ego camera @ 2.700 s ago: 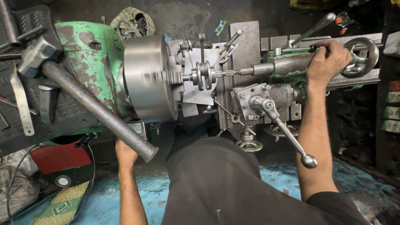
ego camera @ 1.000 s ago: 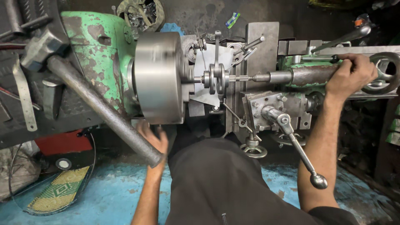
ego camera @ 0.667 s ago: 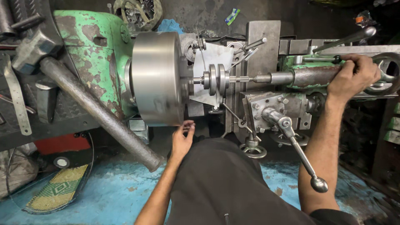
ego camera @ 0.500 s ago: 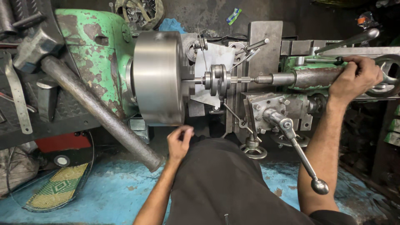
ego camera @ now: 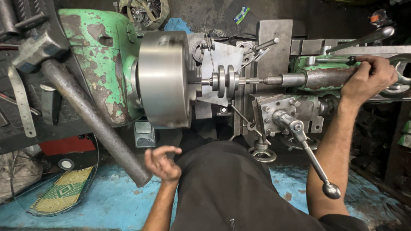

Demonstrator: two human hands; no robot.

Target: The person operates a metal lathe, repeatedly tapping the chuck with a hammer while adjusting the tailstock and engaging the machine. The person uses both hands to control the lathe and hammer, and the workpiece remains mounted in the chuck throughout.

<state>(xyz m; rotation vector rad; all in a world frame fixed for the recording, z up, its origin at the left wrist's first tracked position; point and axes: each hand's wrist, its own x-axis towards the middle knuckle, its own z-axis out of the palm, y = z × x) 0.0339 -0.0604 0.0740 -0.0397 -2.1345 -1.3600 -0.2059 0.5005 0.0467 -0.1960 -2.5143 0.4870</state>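
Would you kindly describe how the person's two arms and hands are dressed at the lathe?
Both arms are bare from the hands to at least the elbows: no gloves, no sleeves in view. The left hand and right hand show no rings, watch or bands that I can make out. Below the arms, the person wears a dark garment.

1. The chuck is mounted on the right of the headstock.
2. A grooved workpiece is held between the chuck on its left and the tailstock on its right.
3. The right hand is laid on the tailstock, just left of the handwheel.
4. The tool post is set in front of the workpiece, with a lever slanting from it toward the person.
5. The left hand is held free in front of the chuck, beside the near end of a bar.
6. A hammer is laid left of the headstock.
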